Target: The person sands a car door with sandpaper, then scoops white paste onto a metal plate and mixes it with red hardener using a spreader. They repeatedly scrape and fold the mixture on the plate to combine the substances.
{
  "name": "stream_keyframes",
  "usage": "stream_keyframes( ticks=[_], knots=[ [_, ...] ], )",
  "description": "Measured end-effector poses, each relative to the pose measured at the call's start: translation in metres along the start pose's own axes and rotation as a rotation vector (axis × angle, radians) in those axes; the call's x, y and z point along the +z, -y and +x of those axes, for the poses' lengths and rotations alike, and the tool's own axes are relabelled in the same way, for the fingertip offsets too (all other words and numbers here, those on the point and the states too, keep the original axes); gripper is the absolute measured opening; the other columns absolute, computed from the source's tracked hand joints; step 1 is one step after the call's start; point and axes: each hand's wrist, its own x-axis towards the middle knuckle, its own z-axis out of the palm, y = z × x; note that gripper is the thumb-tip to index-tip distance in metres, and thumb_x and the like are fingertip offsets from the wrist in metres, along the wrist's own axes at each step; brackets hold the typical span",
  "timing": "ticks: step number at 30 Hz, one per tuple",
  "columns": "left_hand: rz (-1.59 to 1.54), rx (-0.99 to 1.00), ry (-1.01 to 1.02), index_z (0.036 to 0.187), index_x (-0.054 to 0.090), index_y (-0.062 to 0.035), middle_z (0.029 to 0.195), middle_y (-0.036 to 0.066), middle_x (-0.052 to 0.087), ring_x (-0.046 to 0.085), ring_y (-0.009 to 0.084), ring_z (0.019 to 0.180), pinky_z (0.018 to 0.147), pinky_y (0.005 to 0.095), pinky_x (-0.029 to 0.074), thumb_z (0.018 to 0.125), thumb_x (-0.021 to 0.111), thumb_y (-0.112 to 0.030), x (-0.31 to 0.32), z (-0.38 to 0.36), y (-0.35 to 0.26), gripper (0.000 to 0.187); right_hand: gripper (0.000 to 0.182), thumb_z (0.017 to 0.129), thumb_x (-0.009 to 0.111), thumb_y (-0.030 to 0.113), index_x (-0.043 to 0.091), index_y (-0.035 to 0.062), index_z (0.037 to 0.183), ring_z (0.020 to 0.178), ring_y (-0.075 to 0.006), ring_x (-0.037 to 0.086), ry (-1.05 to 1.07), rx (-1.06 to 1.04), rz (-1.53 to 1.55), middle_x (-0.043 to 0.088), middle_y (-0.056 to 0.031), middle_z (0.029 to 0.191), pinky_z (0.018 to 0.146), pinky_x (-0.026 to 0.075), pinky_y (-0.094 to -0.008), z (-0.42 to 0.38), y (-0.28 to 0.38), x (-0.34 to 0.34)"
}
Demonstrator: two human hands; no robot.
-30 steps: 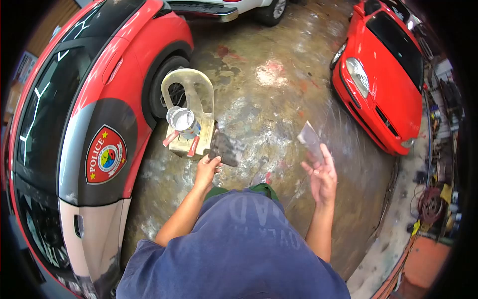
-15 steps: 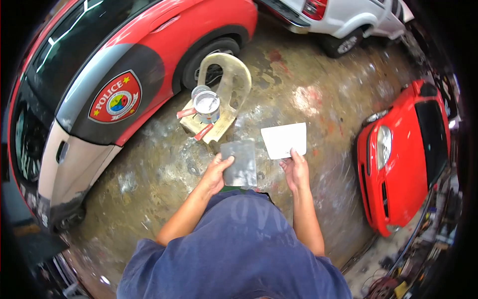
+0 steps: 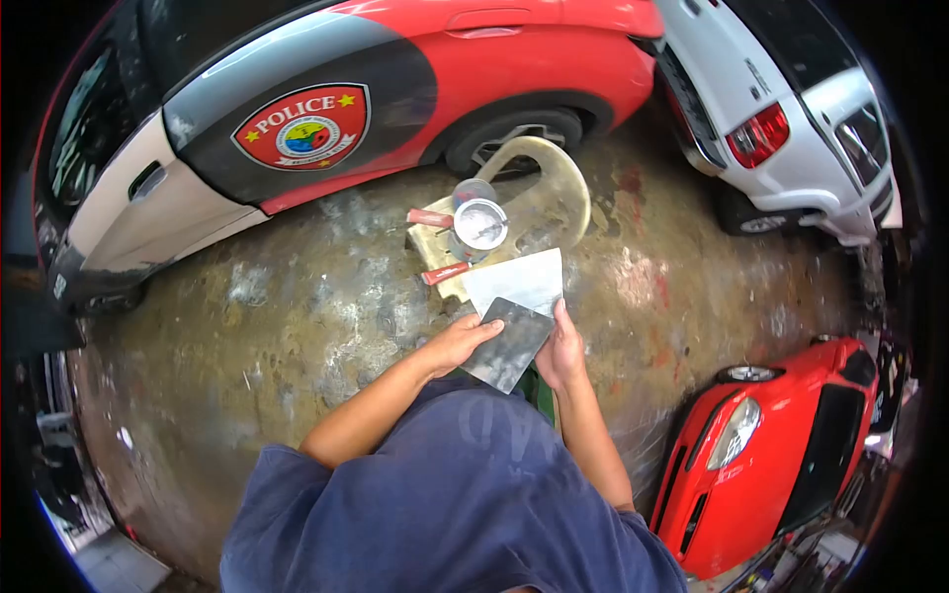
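My left hand (image 3: 463,344) is closed on a thin dark grey sheet (image 3: 508,346) with whitish smudges, its thumb lying on top. My right hand (image 3: 562,353) grips a white, slightly tapered sheet (image 3: 519,280) by its lower right edge. The grey sheet overlaps the lower part of the white one, hiding it. Just beyond them stands a cream plastic chair (image 3: 575,203). On its seat are an open can of pale paste (image 3: 481,225), a second can (image 3: 472,191) partly behind it, and two red tubes, one nearer (image 3: 445,274) and one farther (image 3: 429,217).
A red, grey and beige car (image 3: 415,59) with a police emblem (image 3: 302,127) spans the left and top. A white pickup (image 3: 791,109) is at upper right, a red car (image 3: 771,455) at lower right. The stained concrete floor (image 3: 326,296) lies between them.
My hands have come together, bringing the white sheet left beside the grey one, which has tilted and now overlaps it. My view has turned, shifting the chair and cars rightward.
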Motion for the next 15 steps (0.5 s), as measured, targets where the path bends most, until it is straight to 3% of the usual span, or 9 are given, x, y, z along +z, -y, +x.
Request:
stream_keyframes(
  ticks=[3,6,9,11,15],
  knots=[
    [-0.032,0.121,-0.154,0.131,0.057,0.0019,0.122,0.007,0.066,0.062,0.0144,0.109,0.096,0.0298,0.049,0.104,0.058,-0.027,-0.028,0.004,0.005,0.040,0.055,0.106,0.045,0.048,0.054,0.0034,0.138,0.126,-0.0273,0.056,0.184,0.134,-0.082,0.060,-0.0102,0.137,0.107,0.042,-0.0459,0.044,0.014,0.003],
    [-0.271,0.184,-0.413,0.126,0.060,0.0024,0.115,0.006,0.068,0.061,0.0137,0.106,0.095,0.0293,0.047,0.102,0.060,-0.030,-0.038,-0.019,-0.008,0.041,0.046,0.102,0.057,0.038,0.062,0.0002,0.128,0.119,-0.0329,0.060,0.074,0.057,-0.844,0.063,-0.0156,0.133,0.103,0.046,-0.0456,0.111,0.023,-0.008],
    [-0.345,0.259,-0.694,0.124,0.062,0.0006,0.118,0.007,0.068,0.062,0.0133,0.103,0.091,0.0303,0.048,0.102,0.059,-0.028,-0.072,-0.023,0.026,0.036,0.043,0.091,0.070,0.023,0.062,-0.0026,0.125,0.116,-0.0404,0.060,0.330,-0.386,-1.709,0.062,-0.0231,0.131,0.100,0.047,-0.0467,0.200,0.025,-0.054],
    [-0.423,0.310,-0.876,0.122,0.063,-0.0005,0.116,0.006,0.068,0.063,0.0132,0.100,0.089,0.0303,0.049,0.102,0.059,-0.027,-0.077,-0.030,0.039,0.034,0.045,0.082,0.076,0.020,0.064,-0.0038,0.118,0.117,-0.0456,0.057,0.402,-0.383,-1.814,0.060,-0.0279,0.129,0.102,0.046,-0.0479,0.262,0.026,-0.073],
    [-0.630,0.380,-1.159,0.121,0.063,-0.0018,0.112,0.005,0.070,0.064,0.0139,0.096,0.087,0.0306,0.049,0.101,0.059,-0.028,-0.062,-0.030,0.061,0.033,0.054,0.082,0.075,0.026,0.060,0.0022,0.129,0.129,-0.0411,0.051,0.379,-0.192,-2.197,0.056,-0.0228,0.137,0.108,0.043,-0.0465,0.367,0.028,-0.096]
  ],
)
